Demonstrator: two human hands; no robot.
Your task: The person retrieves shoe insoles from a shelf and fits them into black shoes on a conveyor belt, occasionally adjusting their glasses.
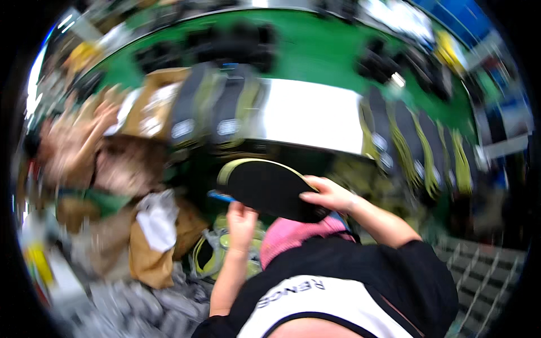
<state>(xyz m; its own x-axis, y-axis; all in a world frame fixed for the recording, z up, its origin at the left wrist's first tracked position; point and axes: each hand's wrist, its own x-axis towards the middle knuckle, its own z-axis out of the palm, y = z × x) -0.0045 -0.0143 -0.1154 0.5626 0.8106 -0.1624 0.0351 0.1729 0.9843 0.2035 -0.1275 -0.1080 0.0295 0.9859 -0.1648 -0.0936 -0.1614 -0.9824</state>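
Insole in right hand; white benchtop ahead; green surface beyond.

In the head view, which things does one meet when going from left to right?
A co-worker's forearm → cardboard box → black insole-shaped piece → the right hand holding it → piles of dark, green-edged pieces.

A sole is held before the person at centre, the right grip at its 3 o'clock edge and the left grip at 7. Beyond it at 12 o'clock, a counter carries a box at 10, two sole stacks at 11 and a row of further stacks at 2. A co-worker is between 9 and 10 o'clock, a heap of wrapping at 8, a wire grid at 4.
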